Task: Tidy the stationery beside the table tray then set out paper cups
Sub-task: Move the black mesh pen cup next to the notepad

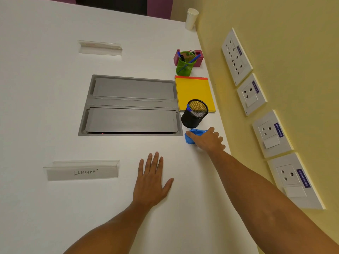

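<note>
from the head view, the right hand (208,139) is laid over a blue thing (192,135) on the white table (45,88), just by the near right corner of the grey tray (131,105). its fingers curl over the blue thing, but i cannot tell if the grip is closed on it or just touching. it looks like smooth plastic, maybe a stapler or tape holder; too much is hidden to be sure. the left hand (153,182) lies flat and wide open on the table, holding nothing.

the tidy job looks partly done. right of the tray there is a row: a pink tape holder (199,58), a green mesh pot (184,66) with pens, a flat yellow pad (193,92), and a round black mesh pot (194,114) sitting on the pad's near corner. the blue thing is last in line and may need a spot.

the cups are not set out yet. a tall white paper stack (191,19) waits at the far corner by the yellow wall. the tray is dull metal with two long lids.
</note>
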`<state>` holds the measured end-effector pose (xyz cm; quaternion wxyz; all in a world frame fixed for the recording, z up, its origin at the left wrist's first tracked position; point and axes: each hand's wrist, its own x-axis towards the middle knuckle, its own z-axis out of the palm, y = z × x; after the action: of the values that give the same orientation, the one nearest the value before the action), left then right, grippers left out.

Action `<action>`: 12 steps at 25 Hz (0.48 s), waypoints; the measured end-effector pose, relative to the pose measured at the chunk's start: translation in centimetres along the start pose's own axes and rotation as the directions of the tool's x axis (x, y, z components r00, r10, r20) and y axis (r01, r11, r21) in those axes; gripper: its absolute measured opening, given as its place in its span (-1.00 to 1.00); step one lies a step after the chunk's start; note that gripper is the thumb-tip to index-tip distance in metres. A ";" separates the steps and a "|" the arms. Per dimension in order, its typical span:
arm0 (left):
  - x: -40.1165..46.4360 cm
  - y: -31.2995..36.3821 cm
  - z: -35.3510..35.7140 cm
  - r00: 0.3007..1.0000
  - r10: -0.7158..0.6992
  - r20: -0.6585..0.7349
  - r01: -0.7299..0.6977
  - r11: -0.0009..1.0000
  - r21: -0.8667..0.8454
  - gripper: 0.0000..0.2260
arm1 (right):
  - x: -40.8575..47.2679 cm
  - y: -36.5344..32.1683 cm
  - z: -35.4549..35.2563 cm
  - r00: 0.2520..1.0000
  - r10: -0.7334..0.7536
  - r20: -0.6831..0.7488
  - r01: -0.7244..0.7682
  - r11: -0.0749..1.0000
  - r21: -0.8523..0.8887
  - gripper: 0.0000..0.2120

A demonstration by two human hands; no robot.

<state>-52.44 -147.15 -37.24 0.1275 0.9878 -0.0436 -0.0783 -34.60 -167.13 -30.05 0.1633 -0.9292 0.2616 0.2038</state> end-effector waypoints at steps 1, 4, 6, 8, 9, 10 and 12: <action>0.1 0.0 0.0 1.000 0.001 -0.004 -0.001 1.000 -0.002 -0.25 | -0.2 0.1 -0.2 1.000 0.000 0.014 0.000 1.000 -0.005 0.15; 0.3 -0.1 0.1 1.000 0.001 0.005 -0.001 1.000 -0.005 -0.26 | -1.8 0.3 -0.1 0.998 -0.049 -0.030 0.050 0.998 0.026 0.18; 0.0 0.0 -0.2 1.000 0.013 0.026 -0.013 1.000 -0.015 -0.27 | -4.6 1.4 0.7 0.970 -0.179 -0.166 0.178 0.984 -0.021 0.08; 0.0 0.0 -0.2 0.997 0.025 0.079 -0.022 0.999 -0.040 -0.28 | -7.6 3.2 2.4 0.895 -0.297 -0.333 0.265 0.954 -0.139 -0.05; -0.2 0.0 -0.5 0.995 0.024 0.097 -0.019 0.999 -0.048 -0.29 | -9.2 3.9 3.1 0.854 -0.339 -0.394 0.283 0.939 -0.194 -0.09; -0.5 0.0 -1.0 0.993 0.024 0.112 -0.016 0.998 -0.065 -0.29 | -10.9 4.4 3.7 0.823 -0.368 -0.433 0.298 0.928 -0.223 -0.11; -1.3 0.2 -2.0 0.992 0.004 0.129 0.016 0.988 -0.151 -0.31 | -13.8 5.0 4.4 0.813 -0.399 -0.424 0.338 0.917 -0.213 -0.15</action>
<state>-53.44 -146.68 -35.14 0.1990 0.9682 -0.0427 -0.1453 -49.40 -163.61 -28.45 0.0733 -0.9921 0.0939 -0.0405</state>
